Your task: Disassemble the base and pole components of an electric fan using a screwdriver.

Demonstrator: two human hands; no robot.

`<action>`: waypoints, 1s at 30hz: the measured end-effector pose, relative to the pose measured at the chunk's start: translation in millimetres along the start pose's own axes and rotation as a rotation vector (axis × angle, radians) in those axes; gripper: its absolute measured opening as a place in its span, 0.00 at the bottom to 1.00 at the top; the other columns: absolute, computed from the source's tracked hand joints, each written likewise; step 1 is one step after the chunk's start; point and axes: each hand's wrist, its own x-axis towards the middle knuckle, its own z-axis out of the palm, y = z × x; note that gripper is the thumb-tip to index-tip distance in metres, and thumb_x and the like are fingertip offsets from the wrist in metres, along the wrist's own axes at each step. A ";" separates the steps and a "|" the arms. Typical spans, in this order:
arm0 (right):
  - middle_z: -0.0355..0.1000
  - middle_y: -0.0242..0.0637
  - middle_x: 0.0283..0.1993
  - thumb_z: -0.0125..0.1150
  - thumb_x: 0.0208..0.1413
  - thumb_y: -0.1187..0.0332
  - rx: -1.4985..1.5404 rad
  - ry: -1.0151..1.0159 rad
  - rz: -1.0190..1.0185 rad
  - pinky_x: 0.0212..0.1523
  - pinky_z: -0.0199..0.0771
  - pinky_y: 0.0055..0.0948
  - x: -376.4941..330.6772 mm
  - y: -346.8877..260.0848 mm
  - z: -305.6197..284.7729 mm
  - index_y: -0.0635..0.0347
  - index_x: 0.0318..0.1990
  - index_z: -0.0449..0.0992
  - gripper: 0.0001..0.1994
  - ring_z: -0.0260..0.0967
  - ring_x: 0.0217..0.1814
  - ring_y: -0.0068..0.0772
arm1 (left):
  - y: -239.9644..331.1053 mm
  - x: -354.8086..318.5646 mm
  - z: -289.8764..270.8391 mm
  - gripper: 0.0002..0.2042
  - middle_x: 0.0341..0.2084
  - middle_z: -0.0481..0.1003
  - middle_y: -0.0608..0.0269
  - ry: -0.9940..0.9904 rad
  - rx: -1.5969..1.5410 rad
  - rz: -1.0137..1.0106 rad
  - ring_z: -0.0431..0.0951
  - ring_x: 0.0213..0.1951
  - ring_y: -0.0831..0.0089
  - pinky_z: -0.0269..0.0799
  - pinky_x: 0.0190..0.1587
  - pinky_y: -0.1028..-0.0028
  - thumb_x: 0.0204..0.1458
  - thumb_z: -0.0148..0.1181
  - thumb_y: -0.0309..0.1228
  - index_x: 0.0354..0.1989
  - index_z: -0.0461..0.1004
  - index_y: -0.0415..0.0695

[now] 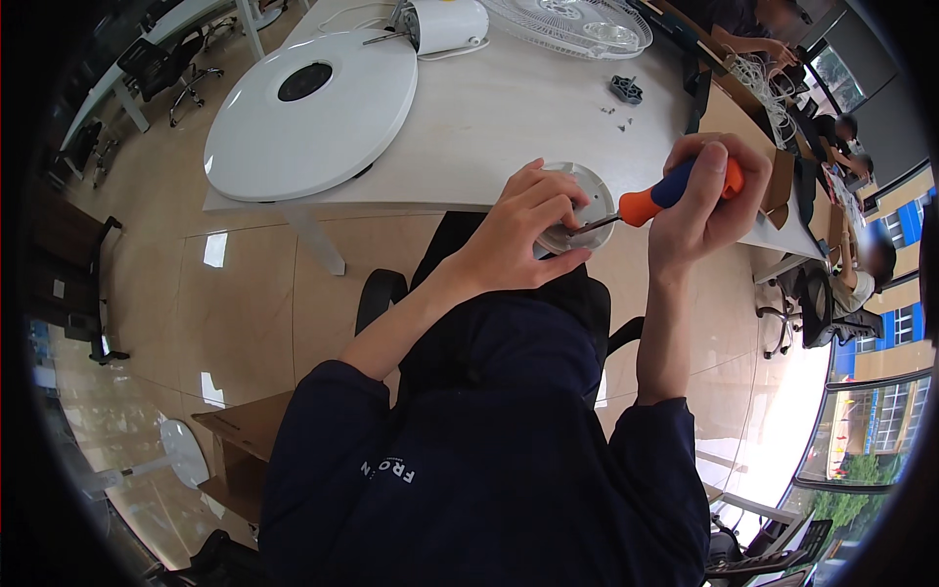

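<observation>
I see my left hand [523,230] curled over a small round white plastic part [585,201] that sits at the near edge of the white table [489,127], fingers and thumb closed around its rim and pinning it down. My right hand [704,201] is at three o'clock from that part, fist closed around the orange-and-blue handle of a screwdriver [675,191] — the metal shaft runs toward nine o'clock and meets the part just under my left fingertips. The tip itself is hidden by my fingers, so I cannot tell exactly what it is seated in, though it looks to be touching the part's underside. At about eleven o'clock from my hands lies a large white round fan base [313,112] with a dark hole in its middle, well apart from the work. At twelve o'clock, at the table's far side, rests a white motor housing [445,24], and beside it, toward one o'clock, a white wire fan grille [572,24]. A small dark grey plastic piece [626,90] and a few loose screws [616,117] lie on the bare tabletop between the grille and my right hand.
</observation>
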 end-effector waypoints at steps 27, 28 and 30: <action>0.70 0.39 0.36 0.72 0.49 0.65 -0.319 -0.778 -0.108 0.34 0.70 0.29 47.0 -40.4 -10.3 0.62 0.42 0.73 0.17 0.68 0.32 0.38 | -1.0 0.1 -3.8 0.08 0.40 0.77 0.70 0.037 -0.131 -0.127 0.75 0.56 0.63 0.59 0.68 0.52 0.49 0.72 0.35 0.33 0.83 0.46; 0.70 0.38 0.36 0.73 0.48 0.66 -0.314 -0.682 -0.084 0.33 0.70 0.29 41.7 -39.8 -8.3 0.62 0.43 0.73 0.18 0.68 0.31 0.37 | -2.0 0.2 -4.7 0.08 0.40 0.77 0.69 0.008 -0.092 -0.130 0.75 0.57 0.63 0.60 0.67 0.53 0.49 0.73 0.35 0.32 0.83 0.45; 0.71 0.39 0.37 0.71 0.49 0.69 -0.238 -0.666 -0.039 0.33 0.70 0.30 37.8 -39.7 -9.3 0.63 0.44 0.72 0.17 0.67 0.31 0.38 | -2.4 -0.4 -5.0 0.08 0.41 0.78 0.69 -0.018 -0.053 -0.134 0.75 0.57 0.62 0.61 0.66 0.54 0.49 0.73 0.35 0.32 0.83 0.45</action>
